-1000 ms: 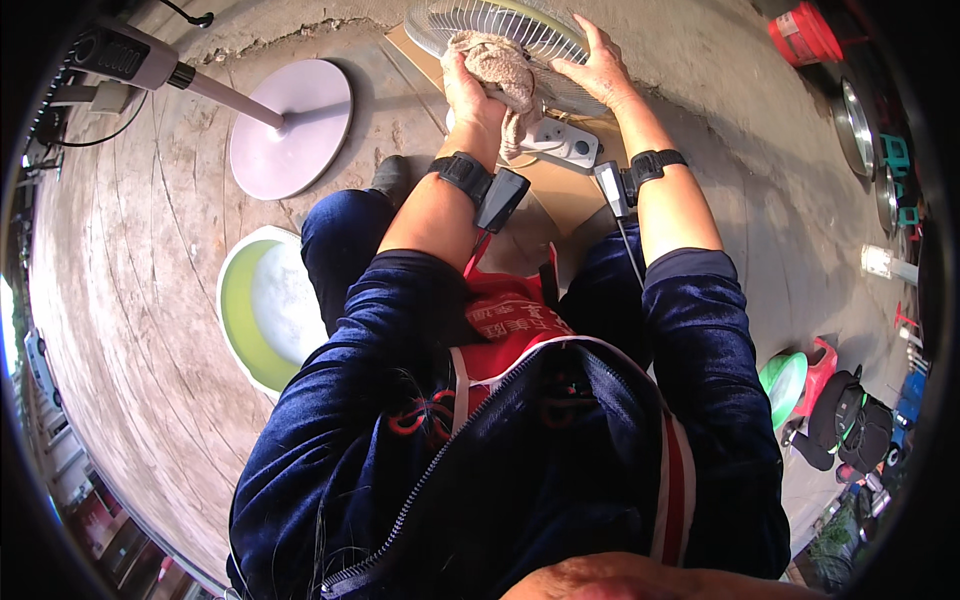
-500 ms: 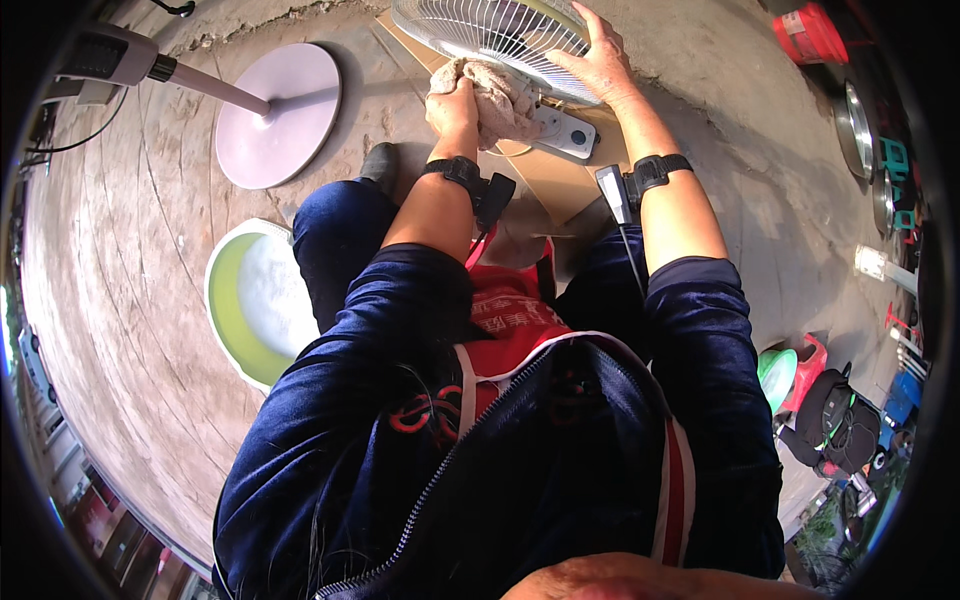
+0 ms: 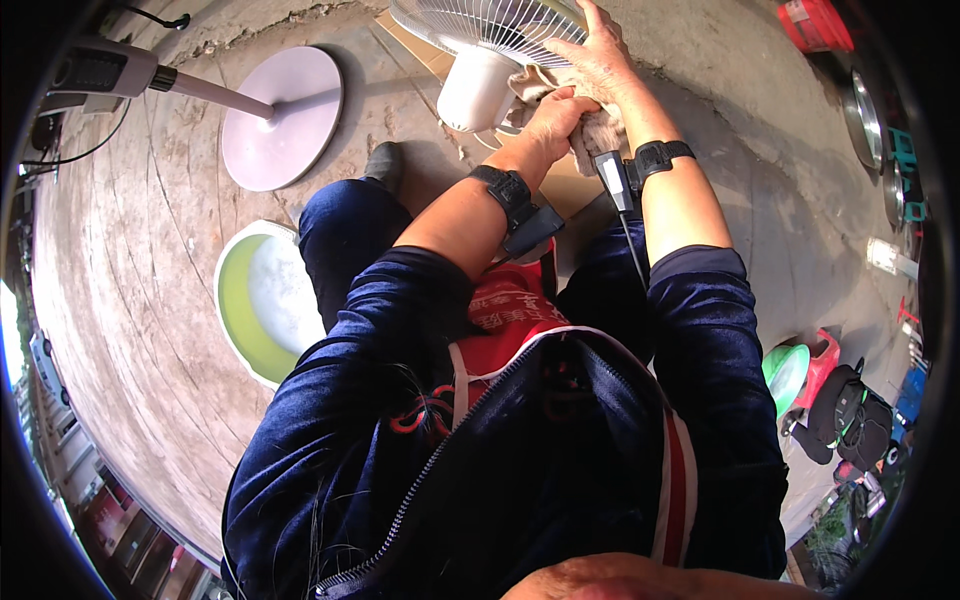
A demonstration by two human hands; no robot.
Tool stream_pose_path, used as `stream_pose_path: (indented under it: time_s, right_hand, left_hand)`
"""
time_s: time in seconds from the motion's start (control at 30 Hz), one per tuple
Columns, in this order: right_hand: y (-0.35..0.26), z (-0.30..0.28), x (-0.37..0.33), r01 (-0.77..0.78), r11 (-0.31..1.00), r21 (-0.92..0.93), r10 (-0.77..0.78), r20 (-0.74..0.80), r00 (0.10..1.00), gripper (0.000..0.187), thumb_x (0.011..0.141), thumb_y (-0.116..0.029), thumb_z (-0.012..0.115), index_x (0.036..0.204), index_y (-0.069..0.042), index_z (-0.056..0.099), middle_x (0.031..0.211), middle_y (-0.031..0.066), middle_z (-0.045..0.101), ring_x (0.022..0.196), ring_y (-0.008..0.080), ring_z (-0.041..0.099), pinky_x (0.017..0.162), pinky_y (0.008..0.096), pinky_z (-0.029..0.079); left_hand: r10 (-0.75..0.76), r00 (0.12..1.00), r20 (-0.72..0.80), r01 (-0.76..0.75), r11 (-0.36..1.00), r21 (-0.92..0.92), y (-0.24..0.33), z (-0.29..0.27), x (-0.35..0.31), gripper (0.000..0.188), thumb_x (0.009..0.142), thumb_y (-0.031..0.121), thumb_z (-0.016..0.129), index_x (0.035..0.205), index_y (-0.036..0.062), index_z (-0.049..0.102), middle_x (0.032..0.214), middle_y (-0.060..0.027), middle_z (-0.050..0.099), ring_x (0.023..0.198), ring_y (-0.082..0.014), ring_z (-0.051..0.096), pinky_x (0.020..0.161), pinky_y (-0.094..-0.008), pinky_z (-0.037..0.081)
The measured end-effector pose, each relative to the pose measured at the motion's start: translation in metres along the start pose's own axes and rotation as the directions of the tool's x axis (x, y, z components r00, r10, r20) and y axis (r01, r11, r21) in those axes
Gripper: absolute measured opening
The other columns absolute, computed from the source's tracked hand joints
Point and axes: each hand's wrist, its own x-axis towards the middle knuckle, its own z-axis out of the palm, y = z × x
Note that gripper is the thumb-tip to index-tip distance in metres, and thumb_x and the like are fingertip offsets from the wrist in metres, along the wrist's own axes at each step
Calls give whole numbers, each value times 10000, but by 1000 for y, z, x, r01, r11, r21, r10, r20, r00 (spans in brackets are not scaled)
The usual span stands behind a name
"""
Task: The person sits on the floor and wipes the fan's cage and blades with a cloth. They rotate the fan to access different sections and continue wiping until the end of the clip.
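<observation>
A fan head with a wire guard (image 3: 440, 18) and a rounded white motor housing (image 3: 474, 92) rests on cardboard ahead of me. My right hand (image 3: 600, 62) grips the right side of the guard, its thumb over the wires. Close below it, my left hand (image 3: 556, 122) is closed on a beige cloth (image 3: 598, 138), bunched against the part of the fan to the right of the housing. The cloth and both hands hide that part.
A flat cardboard sheet (image 3: 578, 192) lies under the fan. To the left stand the fan's round base (image 3: 290, 150) with its pole (image 3: 222, 94), and a green basin (image 3: 238, 318) of sudsy water by my knee. A red bucket (image 3: 818, 26) and a black bag (image 3: 850, 415) are at the right.
My left hand has moved right with the cloth, uncovering the white motor housing. The fan's control panel is now hidden. My right hand stays on the guard.
</observation>
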Motion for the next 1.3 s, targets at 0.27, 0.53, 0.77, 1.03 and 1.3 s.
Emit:
stream_pose_path:
  time_s: [0.27, 0.53, 0.77, 1.03, 1.3]
  right_hand:
    - [-3, 0, 0, 92, 995, -31, -92, -19, 996, 939, 637, -385, 856, 1421, -104, 422, 1391, 220, 491, 1301, 388, 453, 1069, 457, 405]
    - [-3, 4, -1, 68, 994, -90, -69, -7, 998, 954, 641, -406, 850, 1430, -105, 406, 1396, 222, 480, 1292, 398, 452, 1076, 473, 392]
    - [8, 7, 3, 108, 993, -40, -109, -17, 994, 946, 651, -397, 844, 1434, -106, 402, 1393, 224, 479, 1295, 396, 449, 1069, 472, 398]
    - [8, 5, 13, 90, 993, -77, -92, -14, 996, 922, 662, -405, 845, 1424, -120, 411, 1388, 218, 480, 1286, 393, 453, 1056, 476, 406]
    - [8, -2, 19, -28, 999, -23, 29, 56, 998, 935, 684, -435, 837, 1451, -143, 389, 1434, 208, 447, 1340, 382, 408, 1082, 467, 390]
  left_hand:
    - [470, 747, -470, -448, 878, 166, 36, -58, 10, 200, 902, 133, 625, 1045, -6, 626, 937, -76, 663, 807, -180, 621, 704, -316, 505]
    - [622, 588, -517, -357, 773, 525, 46, -105, 30, 279, 889, 204, 651, 1092, 14, 639, 888, -56, 672, 794, -170, 631, 719, -306, 507]
    - [669, 688, -281, 147, 252, 957, 85, -109, 39, 388, 849, 270, 556, 1066, -35, 658, 1062, -268, 667, 1042, -433, 619, 957, -467, 472]
    - [704, 687, -183, 143, 116, 983, 83, -100, 32, 327, 845, 283, 529, 937, 23, 705, 978, -256, 680, 951, -431, 647, 878, -477, 510]
    - [726, 687, 24, -1, -32, 999, 56, -103, 25, 260, 850, 271, 548, 888, 56, 689, 877, -245, 668, 859, -459, 635, 801, -498, 519]
